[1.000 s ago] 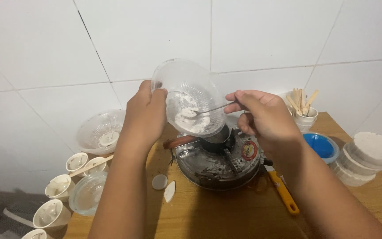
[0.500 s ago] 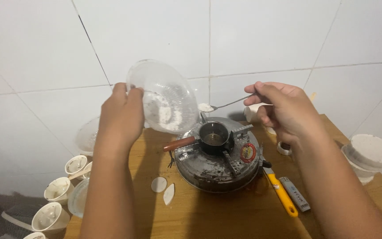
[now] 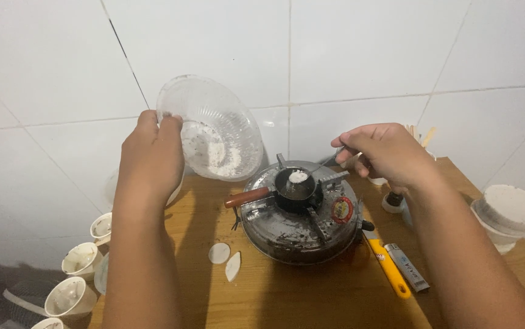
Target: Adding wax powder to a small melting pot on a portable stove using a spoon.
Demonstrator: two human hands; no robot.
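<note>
Powder spoon tipped over the little pot
Left hand [image 3: 150,155] grips the tilted glass bowl [image 3: 211,128], so powder may slide out; right hand [image 3: 384,152] pinches the spoon [image 3: 311,170] over the small pot [image 3: 295,186], near heat

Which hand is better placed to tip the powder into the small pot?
Right. The right hand holds the spoon with powder directly over the pot on the burner. The left hand holds the bowl up, tilted, off to the side.
</note>
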